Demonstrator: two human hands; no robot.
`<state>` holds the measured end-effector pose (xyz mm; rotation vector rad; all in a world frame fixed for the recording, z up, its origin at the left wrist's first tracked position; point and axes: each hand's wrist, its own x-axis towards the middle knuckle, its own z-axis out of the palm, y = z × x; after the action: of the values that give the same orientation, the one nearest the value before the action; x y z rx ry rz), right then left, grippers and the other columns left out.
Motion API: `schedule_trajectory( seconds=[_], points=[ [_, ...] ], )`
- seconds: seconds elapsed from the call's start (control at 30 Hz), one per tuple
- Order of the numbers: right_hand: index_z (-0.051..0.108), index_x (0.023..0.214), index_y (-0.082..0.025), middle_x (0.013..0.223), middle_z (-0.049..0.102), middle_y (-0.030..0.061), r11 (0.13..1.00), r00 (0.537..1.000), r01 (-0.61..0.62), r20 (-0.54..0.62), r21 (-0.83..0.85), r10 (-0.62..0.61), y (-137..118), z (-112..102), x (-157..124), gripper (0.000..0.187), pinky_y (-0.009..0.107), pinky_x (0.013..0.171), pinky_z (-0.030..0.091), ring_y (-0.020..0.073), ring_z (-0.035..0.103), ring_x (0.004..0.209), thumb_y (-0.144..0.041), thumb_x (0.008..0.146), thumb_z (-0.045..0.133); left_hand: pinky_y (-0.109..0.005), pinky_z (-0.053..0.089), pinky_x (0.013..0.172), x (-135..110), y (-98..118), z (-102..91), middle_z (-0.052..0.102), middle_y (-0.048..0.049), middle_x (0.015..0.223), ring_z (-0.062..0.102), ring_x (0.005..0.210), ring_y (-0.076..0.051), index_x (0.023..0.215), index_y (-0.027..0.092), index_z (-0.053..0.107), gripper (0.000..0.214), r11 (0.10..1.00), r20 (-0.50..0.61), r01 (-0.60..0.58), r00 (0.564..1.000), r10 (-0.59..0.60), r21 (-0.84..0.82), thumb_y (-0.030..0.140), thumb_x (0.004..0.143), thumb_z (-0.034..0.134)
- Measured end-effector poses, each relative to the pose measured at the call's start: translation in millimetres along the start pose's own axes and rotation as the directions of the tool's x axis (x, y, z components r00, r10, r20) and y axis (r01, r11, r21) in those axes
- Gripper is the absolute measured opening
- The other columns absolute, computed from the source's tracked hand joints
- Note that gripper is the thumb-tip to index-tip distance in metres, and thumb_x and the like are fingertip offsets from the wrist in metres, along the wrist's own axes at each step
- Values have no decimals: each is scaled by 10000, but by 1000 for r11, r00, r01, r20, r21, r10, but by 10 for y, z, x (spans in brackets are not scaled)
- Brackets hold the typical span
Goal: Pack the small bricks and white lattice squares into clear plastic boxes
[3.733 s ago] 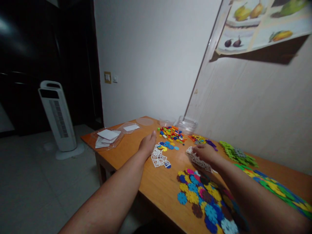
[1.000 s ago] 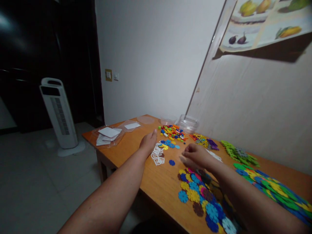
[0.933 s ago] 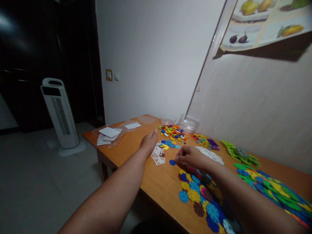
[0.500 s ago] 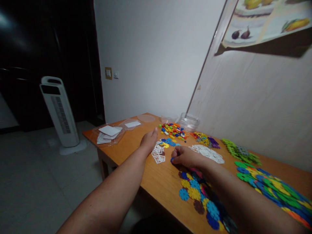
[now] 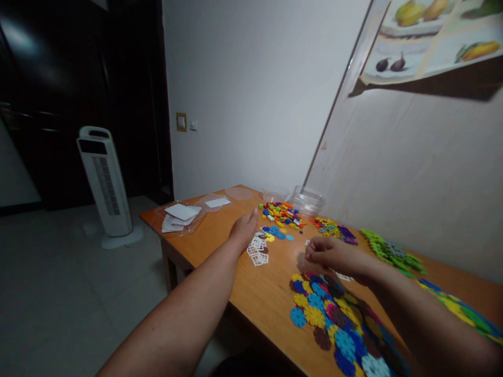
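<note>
My left hand [image 5: 243,230] rests on the table at the centre, beside a small group of white lattice pieces [image 5: 258,251]. Its thumb side is uppermost with a digit stretched out; the other fingers are mostly hidden. A few blue and yellow notched discs [image 5: 277,232] lie just beyond those pieces. My right hand [image 5: 334,255] hovers over the table with its fingers curled together; whatever they hold, if anything, cannot be seen. It covers most of a white lattice pile [image 5: 343,276]. Below it spreads a heap of coloured notched discs [image 5: 314,315], partly hidden by my forearm.
Small coloured bricks [image 5: 283,213] lie near clear plastic tubs [image 5: 308,200] by the wall. Purple and yellow pieces [image 5: 334,229], green pieces [image 5: 393,251] and larger discs [image 5: 463,311] lie rightward. White cards [image 5: 181,212] are on the table's left; a tower fan [image 5: 105,180] stands on the floor.
My right hand has moved right, away from the left hand, and the blue piece at its fingertips no longer shows. My left hand stays beside the white lattice pieces. The view has shifted slightly.
</note>
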<state>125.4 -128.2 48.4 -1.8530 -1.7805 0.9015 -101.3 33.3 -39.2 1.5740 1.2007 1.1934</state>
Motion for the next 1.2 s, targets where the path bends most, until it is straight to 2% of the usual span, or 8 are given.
schedule_trajectory(
  seconds=[0.13, 0.23, 0.33, 0.43, 0.57, 0.77, 1.03, 1.2],
  points=[
    [591, 782, -179, 690, 625, -15, 995, 996, 89, 18, -48, -88, -179, 345, 211, 86, 206, 536, 368, 95, 520, 588, -239, 730, 623, -288, 486, 622, -30, 11, 27, 728, -108, 903, 685, 707, -211, 968, 152, 684, 747, 998, 20, -66, 998, 66, 8, 779, 864, 292],
    [640, 874, -184, 716, 651, -8, 980, 993, 105, -33, -172, -112, -247, 558, 398, 162, 212, 539, 358, 110, 544, 608, -237, 722, 653, -278, 488, 599, -45, 23, 57, 719, -99, 925, 678, 669, -188, 987, 145, 672, 772, 997, 54, -77, 995, 78, -28, 799, 851, 284],
    [661, 952, -193, 740, 672, 6, 941, 980, 129, -104, -312, -169, -275, 669, 556, 213, 226, 550, 341, 125, 558, 626, -264, 753, 645, -271, 493, 591, -62, 41, 70, 710, -97, 948, 677, 673, -179, 996, 138, 667, 783, 996, 91, -65, 993, 71, -67, 807, 844, 289],
    [671, 1050, -201, 825, 703, 34, 903, 962, 140, -160, -405, -221, -309, 708, 661, 281, 240, 599, 350, 148, 590, 698, -269, 781, 626, -268, 499, 593, -85, 60, 64, 702, -89, 933, 674, 679, -176, 1001, 137, 663, 792, 995, 120, -57, 990, 67, -86, 819, 831, 297],
    [675, 1147, -248, 924, 717, 47, 864, 963, 146, -130, -481, -235, -380, 747, 717, 362, 252, 654, 369, 172, 618, 779, -323, 795, 633, -265, 494, 589, -102, 75, 59, 697, -84, 925, 666, 681, -172, 1007, 141, 663, 786, 993, 147, -72, 986, 84, -91, 818, 830, 304],
    [700, 1038, -258, 989, 714, 53, 801, 956, 98, -169, -590, -241, -454, 818, 667, 249, 267, 673, 372, 189, 632, 856, -335, 870, 534, -264, 496, 608, -82, 56, 81, 693, -89, 922, 661, 684, -167, 1028, 133, 658, 775, 991, 159, -55, 984, 75, -126, 809, 829, 334],
    [685, 992, -225, 1053, 687, 73, 730, 923, 125, -191, -672, -333, -480, 760, 530, 259, 270, 678, 364, 197, 623, 898, -352, 916, 474, -252, 497, 604, -89, 91, 66, 685, -88, 923, 668, 695, -165, 1017, 128, 642, 773, 987, 183, -28, 982, 57, -156, 819, 807, 368],
    [677, 934, -213, 968, 692, 68, 781, 906, 85, -278, -619, -319, -409, 689, 520, 253, 260, 673, 344, 179, 605, 851, -351, 919, 465, -246, 488, 587, -89, 93, 70, 676, -86, 896, 661, 668, -158, 986, 125, 633, 762, 984, 182, -16, 982, 49, -175, 821, 799, 385]
  ],
)
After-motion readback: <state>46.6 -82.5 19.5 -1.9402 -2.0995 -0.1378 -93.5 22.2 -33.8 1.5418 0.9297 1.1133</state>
